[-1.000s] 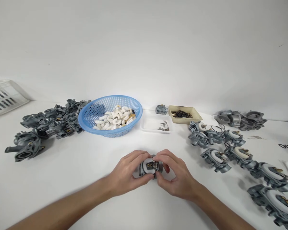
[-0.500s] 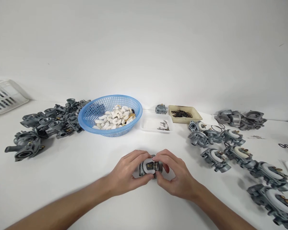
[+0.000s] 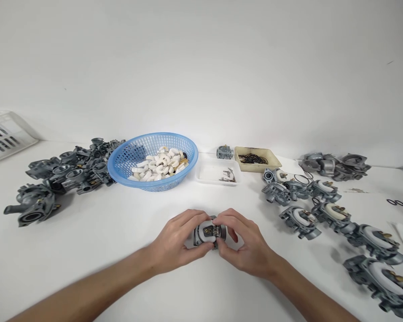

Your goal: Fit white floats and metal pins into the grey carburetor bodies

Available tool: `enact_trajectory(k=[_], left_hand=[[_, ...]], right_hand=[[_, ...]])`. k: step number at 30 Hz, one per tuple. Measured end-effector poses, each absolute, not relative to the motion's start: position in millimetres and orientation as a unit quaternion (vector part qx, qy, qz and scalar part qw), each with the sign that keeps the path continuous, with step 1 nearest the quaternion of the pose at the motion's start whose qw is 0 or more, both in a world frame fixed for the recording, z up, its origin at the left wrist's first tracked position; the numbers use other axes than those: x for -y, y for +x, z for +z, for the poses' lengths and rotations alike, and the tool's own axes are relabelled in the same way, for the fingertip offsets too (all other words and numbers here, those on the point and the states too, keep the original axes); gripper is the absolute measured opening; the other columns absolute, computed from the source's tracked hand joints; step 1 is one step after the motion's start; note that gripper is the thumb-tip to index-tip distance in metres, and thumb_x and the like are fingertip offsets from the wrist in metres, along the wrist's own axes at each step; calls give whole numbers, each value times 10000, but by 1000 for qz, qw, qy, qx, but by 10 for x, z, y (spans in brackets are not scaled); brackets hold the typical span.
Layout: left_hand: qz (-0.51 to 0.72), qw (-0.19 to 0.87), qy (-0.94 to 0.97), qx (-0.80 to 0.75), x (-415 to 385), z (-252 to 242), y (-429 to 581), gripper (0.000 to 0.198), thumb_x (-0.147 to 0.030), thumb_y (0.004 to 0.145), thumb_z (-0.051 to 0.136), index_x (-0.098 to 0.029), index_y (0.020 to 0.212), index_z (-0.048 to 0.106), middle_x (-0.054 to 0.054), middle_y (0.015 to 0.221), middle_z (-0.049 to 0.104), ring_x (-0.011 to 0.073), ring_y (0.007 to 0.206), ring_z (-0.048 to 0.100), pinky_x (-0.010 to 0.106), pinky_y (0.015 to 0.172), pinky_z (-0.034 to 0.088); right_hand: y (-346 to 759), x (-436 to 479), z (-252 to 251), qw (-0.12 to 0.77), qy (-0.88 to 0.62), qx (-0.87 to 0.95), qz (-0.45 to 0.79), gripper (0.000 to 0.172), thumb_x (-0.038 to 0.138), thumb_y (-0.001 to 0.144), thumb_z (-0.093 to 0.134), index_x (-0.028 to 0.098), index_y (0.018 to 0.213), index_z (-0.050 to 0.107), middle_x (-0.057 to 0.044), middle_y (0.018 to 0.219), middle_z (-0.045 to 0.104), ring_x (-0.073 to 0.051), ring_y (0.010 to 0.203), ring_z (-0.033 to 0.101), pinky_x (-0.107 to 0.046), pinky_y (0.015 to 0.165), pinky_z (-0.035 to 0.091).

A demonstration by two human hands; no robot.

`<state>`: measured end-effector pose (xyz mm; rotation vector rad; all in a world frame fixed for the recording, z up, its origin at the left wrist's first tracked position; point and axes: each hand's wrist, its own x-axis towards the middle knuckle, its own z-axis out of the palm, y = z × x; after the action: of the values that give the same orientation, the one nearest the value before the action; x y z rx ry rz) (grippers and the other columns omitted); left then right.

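One small grey cast-metal carburetor body (image 3: 210, 233) sat at the near middle of the white surface (image 3: 97, 232), held between two hands. The left hand (image 3: 176, 243) wrapped its fingers (image 3: 191, 220) over the left and far side of the part, thumb pressed below it; the right hand (image 3: 246, 248) closed its fingers (image 3: 231, 219) narrowly over the right side, thumb and forefinger pinched at the part's near edge. The piece showed a white rounded float on its left half, a brass-coloured fitting in the middle and dull grey metal at the right. Far left lay one heap of bare grey metal carburetor bodies (image 3: 60, 176), too tangled to count. One round blue plastic mesh basket (image 3: 152, 161) held many white curved plastic floats (image 3: 159, 164). Right of it stood one shallow white tray (image 3: 216, 172) with a few small metal pins, one single grey carburetor (image 3: 225, 152) behind it, and one tan rectangular tray (image 3: 257, 159) of thin black rings. To the right ran a row of about eight grey carburetor bodies fitted with white floats (image 3: 332, 210), reaching the near right edge. A smaller pile of grey metal castings (image 3: 336, 164) lay far right, two loose black rings (image 3: 395, 202) near them, and one white slotted crate (image 3: 3, 134) at the far left.
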<state>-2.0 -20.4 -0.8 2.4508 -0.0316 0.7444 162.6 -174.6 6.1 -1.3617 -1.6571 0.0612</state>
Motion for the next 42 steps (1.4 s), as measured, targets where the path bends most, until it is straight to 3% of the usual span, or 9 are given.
enact_trajectory(k=[6,16,22,29,42], left_hand=[[272,293,917,11,207,1,-26,441,-293,906,685,-239,1308,512,96,1168,679,223,1054,671,345,893,588],[275,291,916,9,208,6,-19,456,-302,903,680,-246,1327,521,88,1179,684,221,1066,679,338,912,590],[280,289,915,16,203,-5,-25,455,-297,906,690,-240,1322,515,93,1172,678,224,1060,672,346,897,590],[277,282,919,15,207,0,-26,439,-301,897,700,-235,1295,527,86,1176,675,219,1066,669,346,913,584],[284,266,921,21,199,-33,-30,465,-302,898,705,-230,1314,509,87,1196,676,219,1090,658,352,937,573]], right_hand=[[1633,1748,44,476,-568,671,27,489,70,834,580,253,1284,522,-31,1013,636,-77,528,413,-237,471,425],[1644,1756,28,469,-578,667,28,561,74,816,585,263,1336,491,-10,971,632,-84,531,416,-243,489,447],[1669,1752,50,474,-559,679,42,560,77,764,624,253,1284,512,-54,1073,590,-108,629,468,-262,523,472],[1759,1755,82,464,-574,671,72,452,85,725,663,252,1125,534,-40,1075,561,-106,635,436,-287,565,456],[1769,1747,90,441,-580,681,76,353,110,744,674,245,1054,572,-37,1045,561,-105,633,439,-282,571,457]])
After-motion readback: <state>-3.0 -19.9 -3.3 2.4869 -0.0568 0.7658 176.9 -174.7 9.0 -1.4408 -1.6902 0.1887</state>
